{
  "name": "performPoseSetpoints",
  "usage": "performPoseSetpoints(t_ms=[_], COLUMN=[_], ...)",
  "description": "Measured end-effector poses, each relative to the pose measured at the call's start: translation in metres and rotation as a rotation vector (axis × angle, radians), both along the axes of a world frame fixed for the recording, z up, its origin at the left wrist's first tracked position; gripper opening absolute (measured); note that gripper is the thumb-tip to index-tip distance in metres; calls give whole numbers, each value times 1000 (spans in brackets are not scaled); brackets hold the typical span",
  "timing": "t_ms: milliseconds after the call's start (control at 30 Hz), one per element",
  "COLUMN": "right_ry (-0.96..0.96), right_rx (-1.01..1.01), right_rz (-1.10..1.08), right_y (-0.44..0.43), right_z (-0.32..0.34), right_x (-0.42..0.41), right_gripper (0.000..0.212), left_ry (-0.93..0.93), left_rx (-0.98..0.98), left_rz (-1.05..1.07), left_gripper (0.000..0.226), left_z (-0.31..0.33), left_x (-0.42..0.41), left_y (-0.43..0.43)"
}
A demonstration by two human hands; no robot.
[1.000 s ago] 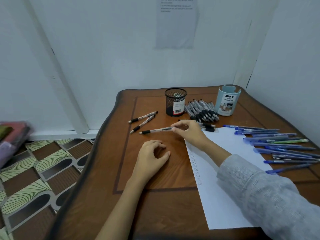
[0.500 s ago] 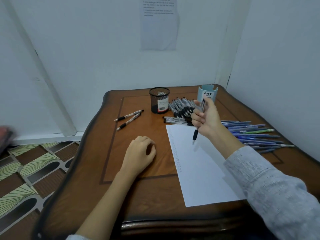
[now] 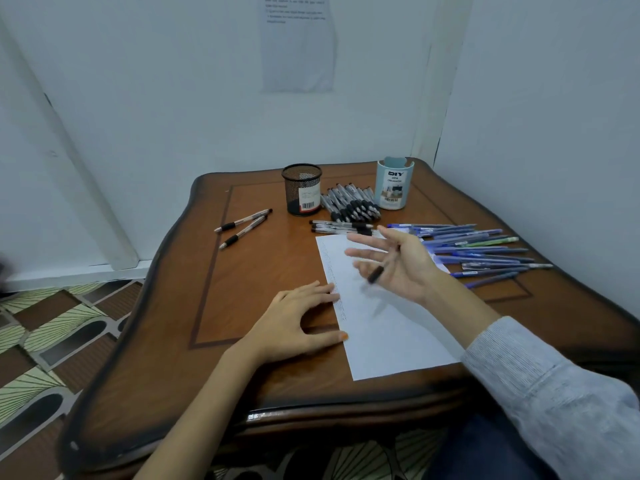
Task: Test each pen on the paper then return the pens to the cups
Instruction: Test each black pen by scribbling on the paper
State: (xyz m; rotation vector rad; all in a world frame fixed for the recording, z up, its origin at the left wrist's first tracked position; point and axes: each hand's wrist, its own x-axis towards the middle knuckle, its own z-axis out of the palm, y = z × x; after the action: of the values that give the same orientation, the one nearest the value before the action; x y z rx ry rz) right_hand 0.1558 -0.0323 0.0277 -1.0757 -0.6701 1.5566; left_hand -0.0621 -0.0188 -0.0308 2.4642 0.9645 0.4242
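Mid-test: right hand (image 3: 405, 268) splayed, black-grip pen (image 3: 375, 274) loose across it (blurry); left hand (image 3: 294, 323) flat, fingertips on the paper (image 3: 391, 341) — next, a writing grip.

Near the back of the desk (image 3: 263, 271) the left cup (image 3: 302, 190) and the right cup (image 3: 394, 187) stood apart, with a heap of pens (image 3: 349, 202) between them and two pens (image 3: 242, 221) lying to the left of the left cup. The paper (image 3: 391, 334) lay in front of the heap, reaching the desk's near edge, with a few pens (image 3: 341, 227) just behind it and a row of pens (image 3: 478, 251) to its right. The left hand (image 3: 298, 320) rested on the desk, its fingers touching the paper's left edge, and the right hand (image 3: 401, 265) hung above the paper with a pen (image 3: 375, 274) across it.
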Motion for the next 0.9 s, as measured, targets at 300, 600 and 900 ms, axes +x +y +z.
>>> performPoseSetpoints(t_ms=[300,600,900], right_ry=[-169,-248,-735], right_rx=[-15,46,211], right_rz=[-150,-79,-252], right_y=[-20,-24,-33], right_z=[-27,-33,-45], right_x=[-8,-18,-41], right_gripper=[38,40,47], left_ry=[18,44,56], left_rx=[17,63,89], left_rz=[41,60,60], left_gripper=[77,83,82], left_z=[1,-1,-2], left_x=[8,9,9], left_y=[-9,-13,-14])
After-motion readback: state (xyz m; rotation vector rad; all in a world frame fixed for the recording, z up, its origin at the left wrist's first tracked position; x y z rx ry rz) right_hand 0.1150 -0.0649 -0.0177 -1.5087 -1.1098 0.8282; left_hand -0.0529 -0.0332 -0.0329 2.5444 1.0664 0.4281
